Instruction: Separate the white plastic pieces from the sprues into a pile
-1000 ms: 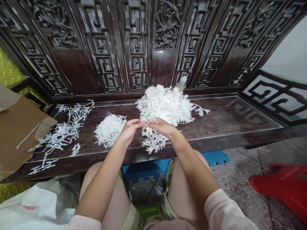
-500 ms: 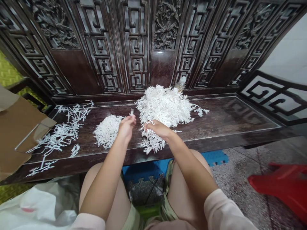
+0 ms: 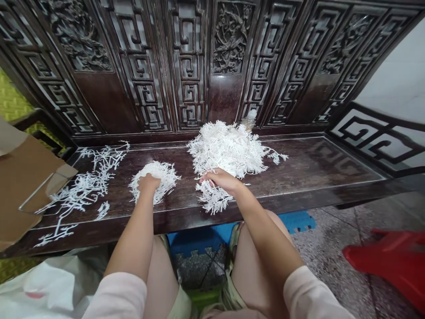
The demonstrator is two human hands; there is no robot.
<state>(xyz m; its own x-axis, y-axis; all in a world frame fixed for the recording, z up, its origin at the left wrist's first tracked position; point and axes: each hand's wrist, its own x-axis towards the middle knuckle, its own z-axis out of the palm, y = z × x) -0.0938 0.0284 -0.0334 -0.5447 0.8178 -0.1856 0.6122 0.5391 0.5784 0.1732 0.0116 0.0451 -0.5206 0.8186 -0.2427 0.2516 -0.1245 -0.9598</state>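
Note:
My right hand (image 3: 219, 179) is closed on a white branching plastic sprig (image 3: 215, 199), which hangs from the fingers in front of the big heap of white sprigs (image 3: 229, 146). To the left, my left hand (image 3: 148, 182) reaches down into a smaller pile of short white pieces (image 3: 166, 177). Its fingertips are hidden from view, so what they hold, if anything, does not show. Bare white branched stems (image 3: 86, 186) lie in a loose tangle at the left end of the dark wooden bench (image 3: 299, 166).
Behind the bench seat rises a carved lattice back (image 3: 189, 66). A clear bottle with a white cap (image 3: 250, 118) stands behind the big heap. Cardboard (image 3: 26, 181) overlaps the left end; a white plastic bag (image 3: 49, 283) sits below. Something red (image 3: 388, 261) is at lower right.
My left hand, which was pinching a small white piece between the piles, has moved left and down into the small pile. My right hand stays nearly in place with the sprig.

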